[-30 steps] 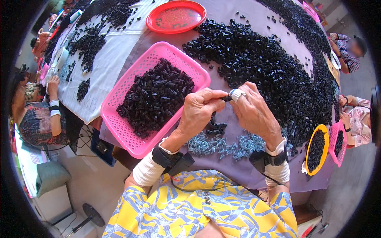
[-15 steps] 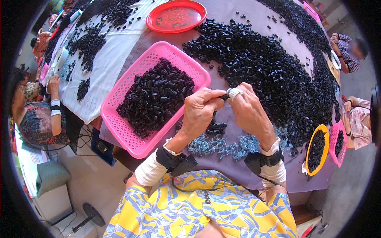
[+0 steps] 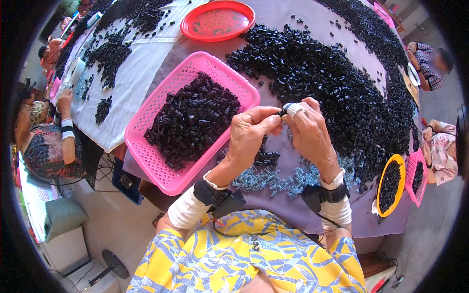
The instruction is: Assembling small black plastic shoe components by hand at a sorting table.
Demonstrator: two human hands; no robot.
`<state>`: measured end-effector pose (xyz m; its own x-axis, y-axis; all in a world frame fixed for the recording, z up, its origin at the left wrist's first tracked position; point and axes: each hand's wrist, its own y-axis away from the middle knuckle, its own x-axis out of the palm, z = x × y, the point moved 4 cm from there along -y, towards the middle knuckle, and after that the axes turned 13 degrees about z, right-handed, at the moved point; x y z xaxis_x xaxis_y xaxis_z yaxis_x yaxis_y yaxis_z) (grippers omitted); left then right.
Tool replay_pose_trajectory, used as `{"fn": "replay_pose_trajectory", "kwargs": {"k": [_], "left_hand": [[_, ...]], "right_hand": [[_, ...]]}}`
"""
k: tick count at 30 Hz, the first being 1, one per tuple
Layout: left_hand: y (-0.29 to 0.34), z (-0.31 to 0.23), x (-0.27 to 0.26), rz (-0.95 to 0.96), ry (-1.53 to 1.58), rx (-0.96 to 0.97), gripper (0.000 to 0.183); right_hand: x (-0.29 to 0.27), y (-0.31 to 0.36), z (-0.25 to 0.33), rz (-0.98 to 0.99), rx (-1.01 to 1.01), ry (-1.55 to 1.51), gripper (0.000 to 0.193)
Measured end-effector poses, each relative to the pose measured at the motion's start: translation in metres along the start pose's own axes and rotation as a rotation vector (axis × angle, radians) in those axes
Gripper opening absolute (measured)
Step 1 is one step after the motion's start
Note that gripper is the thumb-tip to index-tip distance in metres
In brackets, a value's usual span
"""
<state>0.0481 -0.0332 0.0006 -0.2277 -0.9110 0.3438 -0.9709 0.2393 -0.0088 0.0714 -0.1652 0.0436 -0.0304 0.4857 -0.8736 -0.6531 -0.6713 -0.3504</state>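
My left hand [image 3: 254, 132] and my right hand [image 3: 309, 128] meet over the table, both closed in a pinch. Between their fingertips is a small black plastic part [image 3: 282, 112], mostly covered by the fingers. A white cloth band with a dark stripe wraps a finger of my right hand. Left of my hands stands a pink plastic basket [image 3: 139, 128] holding a heap of black plastic parts [image 3: 193, 119]. Below my hands lie a few loose black parts [image 3: 267, 158] and a scatter of small pale-blue pieces [image 3: 254, 178] that look like springs.
Beyond my hands spreads a large pile of black parts [image 3: 322, 73]. A red tray [image 3: 217, 20] lies at the back. On the right sit a yellow basket [image 3: 401, 183] and a smaller pink basket [image 3: 421, 155]. Other people [image 3: 46, 151] sit around the table, left and right.
My hands have shifted slightly and the fingers have changed their grip, with the right hand turned a little. The small black part stays between the fingertips.
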Motion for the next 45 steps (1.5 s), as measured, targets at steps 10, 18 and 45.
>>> {"fn": "replay_pose_trajectory", "kwargs": {"k": [10,18,45], "left_hand": [[0.001,0.014,-0.003,-0.002,0.349,-0.131,0.02],[0.005,0.016,-0.004,0.089,0.417,-0.187,0.018],[0.007,0.028,-0.007,0.016,0.333,-0.189,0.037]], "right_hand": [[-0.003,-0.006,0.013,0.036,0.048,0.198,0.022],[0.006,-0.004,0.005,0.009,0.039,0.127,0.023],[0.014,0.0,-0.001,-0.1,-0.046,-0.058,0.023]]}}
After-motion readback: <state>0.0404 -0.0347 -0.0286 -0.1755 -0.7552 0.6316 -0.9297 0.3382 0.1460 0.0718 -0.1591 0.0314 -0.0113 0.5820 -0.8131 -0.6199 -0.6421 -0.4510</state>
